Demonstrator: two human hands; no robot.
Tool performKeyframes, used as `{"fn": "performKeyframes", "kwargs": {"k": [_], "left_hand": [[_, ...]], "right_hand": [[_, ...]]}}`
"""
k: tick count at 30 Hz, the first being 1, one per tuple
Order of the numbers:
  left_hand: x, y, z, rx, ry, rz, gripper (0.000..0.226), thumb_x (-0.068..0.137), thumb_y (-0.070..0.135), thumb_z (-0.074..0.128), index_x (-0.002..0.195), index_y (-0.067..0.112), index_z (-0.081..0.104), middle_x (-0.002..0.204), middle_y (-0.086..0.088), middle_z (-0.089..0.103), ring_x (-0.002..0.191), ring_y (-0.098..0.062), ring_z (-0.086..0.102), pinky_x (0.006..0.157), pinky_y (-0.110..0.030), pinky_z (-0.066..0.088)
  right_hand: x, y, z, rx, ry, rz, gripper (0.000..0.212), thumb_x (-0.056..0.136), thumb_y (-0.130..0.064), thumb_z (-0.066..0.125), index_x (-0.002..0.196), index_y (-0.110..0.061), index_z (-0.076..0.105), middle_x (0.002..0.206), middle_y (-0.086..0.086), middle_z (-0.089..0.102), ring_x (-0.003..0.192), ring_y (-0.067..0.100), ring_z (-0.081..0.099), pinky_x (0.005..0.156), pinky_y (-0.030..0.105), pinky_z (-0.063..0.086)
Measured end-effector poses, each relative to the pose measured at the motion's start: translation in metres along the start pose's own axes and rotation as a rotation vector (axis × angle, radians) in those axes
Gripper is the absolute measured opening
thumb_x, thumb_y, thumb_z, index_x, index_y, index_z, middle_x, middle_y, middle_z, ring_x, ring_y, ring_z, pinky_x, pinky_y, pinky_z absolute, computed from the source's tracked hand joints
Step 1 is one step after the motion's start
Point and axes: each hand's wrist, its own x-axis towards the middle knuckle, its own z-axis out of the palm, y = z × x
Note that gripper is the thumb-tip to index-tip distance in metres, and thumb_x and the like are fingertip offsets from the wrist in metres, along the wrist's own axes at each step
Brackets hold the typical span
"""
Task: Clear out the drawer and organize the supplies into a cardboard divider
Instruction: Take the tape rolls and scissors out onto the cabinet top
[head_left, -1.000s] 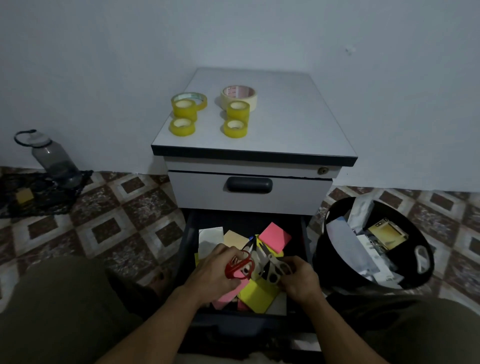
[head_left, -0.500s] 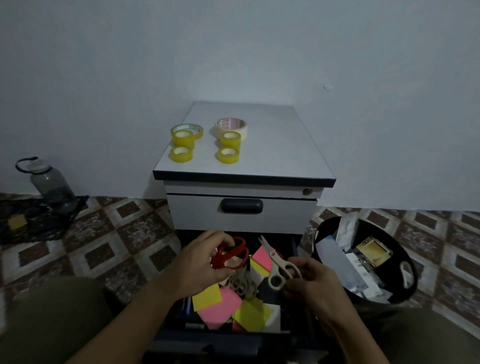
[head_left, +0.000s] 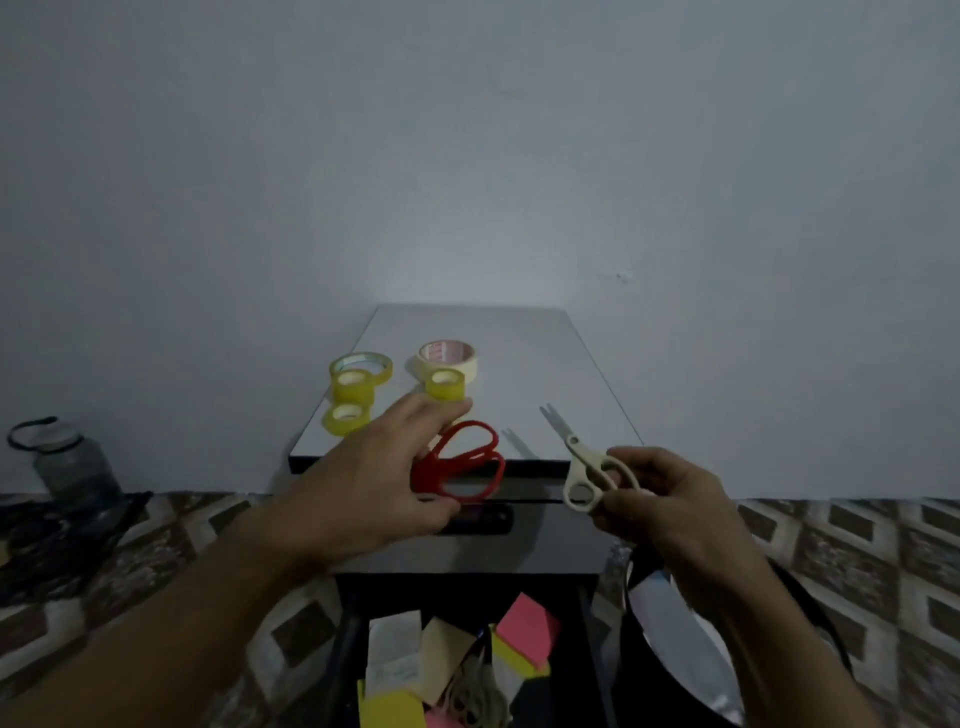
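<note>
Grey wall (head_left: 467, 156), cabinet top (head_left: 545, 374) (tape rolls (head_left: 353, 387)), tiled floor (head_left: 857, 561)

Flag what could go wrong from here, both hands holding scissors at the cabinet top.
1. The cream scissors in the right hand have their blades apart, tips forward; they may scrape the cabinet top or nick a finger when set down.
2. The left hand, gripping the red scissors, is close to the tape rolls and could knock one off.
</note>
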Motion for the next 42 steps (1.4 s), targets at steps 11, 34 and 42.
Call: {"fn": "performKeyframes", "kwargs": {"k": [11,34,42], "left_hand": [[0.175,-0.015,-0.024,0.338,-0.145,0.138,0.078,0.073,0.030,0.076,0.142,0.033,0.040,0.119,0.014,0.039,0.098,-0.010,0.051,0.079,-0.018,0.045],[0.252,-0.066,0.062,0.679,-0.513,0.114,0.060,0.091,0.022,0.061,0.145,0.035,0.040,0.147,0.004,0.042,0.128,-0.021,0.042,0.099,-0.039,0.043],[0.240,-0.074,0.069,0.649,-0.388,0.076,0.037,0.094,0.021,0.058,0.128,0.035,0.055,0.117,0.005,0.054,0.105,-0.016,0.047,0.083,-0.032,0.041]], "right_hand": [[0.125,-0.035,-0.009,0.031,0.087,0.095,0.023,0.084,0.016,0.061,0.100,0.000,0.065,0.101,0.023,0.067,0.089,0.036,0.070,0.066,0.035,0.063],[0.230,-0.005,-0.011,-0.462,0.073,0.068,0.017,0.079,0.004,0.068,0.074,-0.012,0.070,0.084,0.019,0.071,0.069,0.028,0.064,0.066,0.039,0.057],[0.224,-0.005,-0.001,-0.708,-0.008,0.024,0.016,0.084,-0.023,0.075,0.096,-0.013,0.073,0.093,0.006,0.070,0.084,0.019,0.063,0.070,0.032,0.055]]}}
